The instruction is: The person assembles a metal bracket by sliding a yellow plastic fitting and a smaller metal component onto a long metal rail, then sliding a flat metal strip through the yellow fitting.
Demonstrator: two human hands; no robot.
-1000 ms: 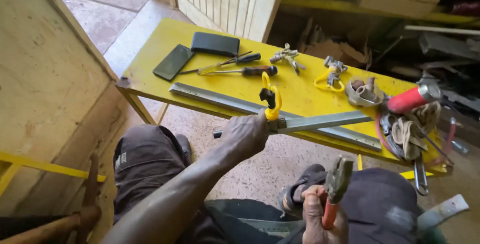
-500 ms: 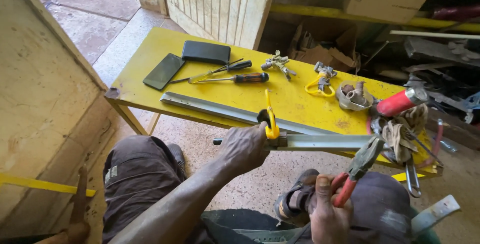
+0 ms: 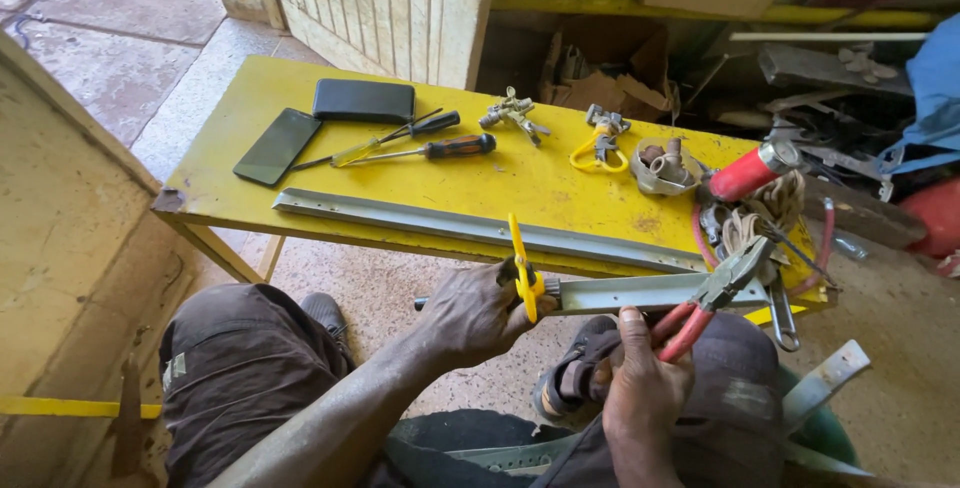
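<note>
My left hand (image 3: 472, 310) grips a short grey metal channel piece (image 3: 640, 293) at its near end, where a yellow-handled tool (image 3: 522, 268) is clamped against it. My right hand (image 3: 640, 383) holds red-handled pliers (image 3: 708, 298) whose jaws rest at the right end of that channel. A longer grey metal channel (image 3: 470, 230) lies along the front edge of the yellow table (image 3: 520, 183), just beyond both hands.
On the table lie a dark phone (image 3: 277, 145), a black wallet (image 3: 363, 100), two screwdrivers (image 3: 430, 150), yellow-handled snips (image 3: 598, 148), a tape roll (image 3: 662, 166), a red canister (image 3: 750, 172) and coiled cord (image 3: 750, 228). Cluttered shelves stand behind. My knees are below.
My right hand has lifted the pliers from my lap up to the right end of the short channel. My left hand has held the channel steady.
</note>
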